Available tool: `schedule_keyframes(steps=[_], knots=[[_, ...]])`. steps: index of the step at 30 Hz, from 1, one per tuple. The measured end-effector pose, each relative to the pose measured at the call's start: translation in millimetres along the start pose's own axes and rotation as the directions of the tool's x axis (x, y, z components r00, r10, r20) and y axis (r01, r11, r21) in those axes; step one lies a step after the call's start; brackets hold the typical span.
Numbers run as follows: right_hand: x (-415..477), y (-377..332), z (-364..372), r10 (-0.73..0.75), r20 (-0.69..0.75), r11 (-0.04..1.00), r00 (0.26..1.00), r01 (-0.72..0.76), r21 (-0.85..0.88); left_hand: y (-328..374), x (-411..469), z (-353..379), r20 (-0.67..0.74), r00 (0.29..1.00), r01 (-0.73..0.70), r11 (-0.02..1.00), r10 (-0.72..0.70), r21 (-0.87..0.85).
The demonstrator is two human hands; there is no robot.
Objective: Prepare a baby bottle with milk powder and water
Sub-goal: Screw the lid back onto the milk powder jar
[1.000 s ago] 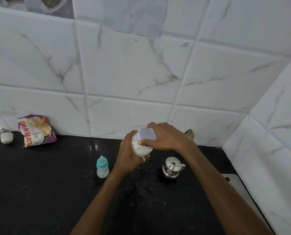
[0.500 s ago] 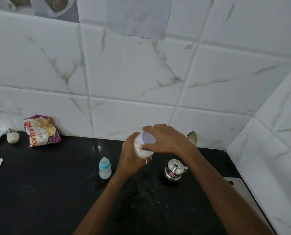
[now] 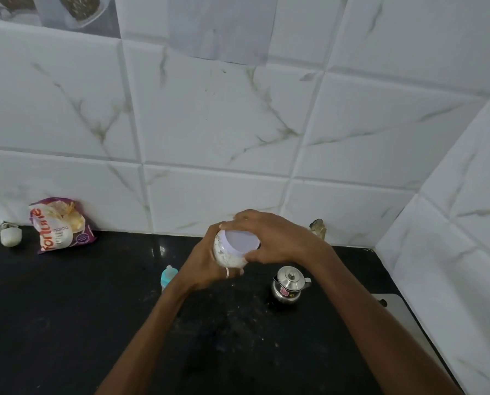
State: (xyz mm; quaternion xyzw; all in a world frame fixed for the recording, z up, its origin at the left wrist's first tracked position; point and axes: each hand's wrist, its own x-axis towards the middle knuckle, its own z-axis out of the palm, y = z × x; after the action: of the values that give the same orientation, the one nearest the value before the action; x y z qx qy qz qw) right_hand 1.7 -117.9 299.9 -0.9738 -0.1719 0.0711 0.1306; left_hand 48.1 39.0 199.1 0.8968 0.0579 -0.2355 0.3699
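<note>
Little seems done yet: from the left, the capped bottle [image 3: 168, 276] waits on the counter [image 3: 67, 309] at mid-frame, the left hand [image 3: 206, 263] cups the powder jar [image 3: 228, 252] (lid on), right hand [image 3: 269, 238] fingers curled round that lid [image 3: 241, 243], kettle [image 3: 288, 283] untouched lower right.

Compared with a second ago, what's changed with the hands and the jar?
Little: both hands kept their hold. The left hand still cups the powder jar and the right hand stays over its lid, fingers shifted slightly. Baby bottle, steel pot and flour packet stayed put.
</note>
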Motion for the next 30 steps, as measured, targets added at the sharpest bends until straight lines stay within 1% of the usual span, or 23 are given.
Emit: schedule_keyframes(steps=[1,2,3,4,5,7,8,9,11,13,15,17,18,20,22,23,24,25,26,27,28,29,30], knots=[[-1,-3,2,0.067,-0.033,0.998,0.997,-0.067,-0.003,-16,4,1,-0.093,0.965,-0.25,0.967,0.244,-0.053],[-1,-7,3,0.151,-0.07,0.988,0.986,-0.152,-0.018,-21,2,1,-0.132,0.885,-0.462,0.874,0.446,-0.151],[0,-11,6,0.228,-0.106,0.971,0.968,-0.235,-0.053,-12,-6,5,-0.166,0.866,-0.499,0.833,0.472,-0.237],[1,-14,10,0.284,-0.139,0.949,0.949,-0.299,-0.1,-26,-8,7,-0.198,0.796,-0.605,0.756,0.572,-0.25],[2,-17,13,0.316,-0.168,0.929,0.934,-0.34,-0.145,-33,-7,9,-0.228,0.763,-0.646,0.708,0.605,-0.284],[2,-18,18,0.327,-0.206,0.912,0.922,-0.365,-0.186,-22,-6,14,-0.239,0.739,-0.672,0.66,0.63,-0.336],[1,-17,17,0.313,-0.208,0.921,0.927,-0.349,-0.173,-23,-4,14,-0.218,0.728,-0.681,0.652,0.65,-0.333],[-1,-15,13,0.287,-0.184,0.94,0.94,-0.314,-0.135,-24,-4,10,-0.172,0.737,-0.669,0.67,0.653,-0.322],[-5,-10,4,0.174,-0.036,0.984,0.984,-0.175,-0.043,-31,2,0,-0.123,0.732,-0.673,0.683,0.67,-0.285],[-4,-5,-1,0.018,0.091,0.998,0.996,-0.014,-0.054,-32,3,-11,-0.059,0.727,-0.673,0.692,0.684,-0.261],[-3,-2,-1,-0.05,0.1,0.995,0.994,0.059,-0.083,-29,5,-15,-0.022,0.731,-0.669,0.709,0.682,-0.224],[-3,-3,-1,-0.045,0.044,0.996,0.998,0.048,-0.077,-28,8,-15,-0.023,0.748,-0.651,0.728,0.663,-0.215],[-4,-5,0,-0.014,0.016,0.997,1.0,0.016,-0.076,-30,7,-13,-0.051,0.748,-0.656,0.727,0.661,-0.204],[-6,-12,3,0.11,-0.044,0.99,0.993,-0.114,-0.084,-31,3,-5,-0.134,0.74,-0.672,0.713,0.659,-0.2],[-6,-19,10,0.261,-0.114,0.954,0.959,-0.274,-0.119,-29,-2,5,-0.218,0.739,-0.673,0.703,0.637,-0.229],[-5,-22,14,0.309,-0.149,0.932,0.939,-0.33,-0.151,-24,-7,10,-0.238,0.749,-0.662,0.711,0.618,-0.239],[-5,-24,17,0.332,-0.18,0.913,0.926,-0.363,-0.185,-16,-10,14,-0.231,0.782,-0.622,0.738,0.578,-0.26],[-6,-25,18,0.331,-0.204,0.902,0.921,-0.372,-0.217,-6,-15,13,-0.168,0.859,-0.512,0.804,0.484,-0.304],[-7,-24,17,0.315,-0.218,0.901,0.924,-0.363,-0.236,-7,-13,12,-0.112,0.905,-0.425,0.851,0.411,-0.309],[-9,-22,15,0.289,-0.213,0.913,0.933,-0.336,-0.23,-15,-12,14,-0.088,0.884,-0.462,0.832,0.459,-0.306],[-11,-19,12,0.252,-0.178,0.937,0.951,-0.286,-0.201,-22,-11,13,-0.1,0.831,-0.55,0.779,0.548,-0.3],[-13,-16,8,0.204,-0.116,0.963,0.972,-0.221,-0.156,-34,-15,6,-0.078,0.82,-0.561,0.77,0.567,-0.303],[-15,-14,5,0.149,-0.042,0.98,0.988,-0.153,-0.127,-34,-16,1,-0.003,0.84,-0.519,0.802,0.543,-0.295]])
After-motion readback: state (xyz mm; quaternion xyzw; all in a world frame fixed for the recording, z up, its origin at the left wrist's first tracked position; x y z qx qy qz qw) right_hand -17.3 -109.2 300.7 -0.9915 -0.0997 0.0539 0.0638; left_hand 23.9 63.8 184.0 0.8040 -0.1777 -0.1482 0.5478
